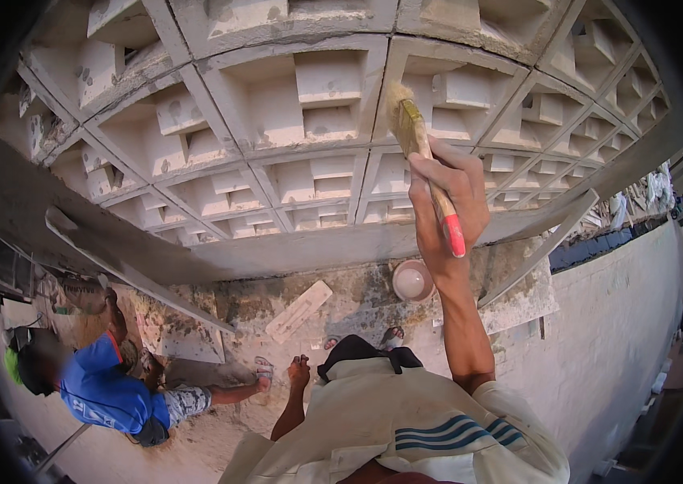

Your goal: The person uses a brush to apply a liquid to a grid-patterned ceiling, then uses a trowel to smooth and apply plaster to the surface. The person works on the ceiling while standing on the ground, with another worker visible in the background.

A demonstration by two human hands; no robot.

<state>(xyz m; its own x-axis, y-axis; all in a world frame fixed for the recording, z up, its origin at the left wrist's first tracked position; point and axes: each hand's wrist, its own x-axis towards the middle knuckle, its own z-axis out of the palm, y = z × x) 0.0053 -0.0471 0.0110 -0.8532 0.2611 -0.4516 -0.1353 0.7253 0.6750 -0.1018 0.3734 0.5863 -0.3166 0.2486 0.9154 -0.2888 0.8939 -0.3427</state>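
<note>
In my right hand (458, 194) is a paintbrush (411, 129) with a wooden handle and a red handle end. My arm is raised, and the pale bristles touch or nearly touch an upright rib of the patterned block wall (373, 89). This wall is off-white, made of square openings with small inner ledges, some with grey spots. My left hand (298, 373) hangs low by my side, curled closed; whatever it holds, if anything, is hidden. A round pinkish bucket (413, 281) with pale contents stands on the ground by the wall's foot, below my right hand.
A pale flat board (299, 312) lies on the stained ground. Planks lean at the left (131, 266) and right (539, 246) of the wall. A co-worker in a blue shirt (107, 383) crouches at the left, holding a tool. A low pale wall (616, 298) runs along the right.
</note>
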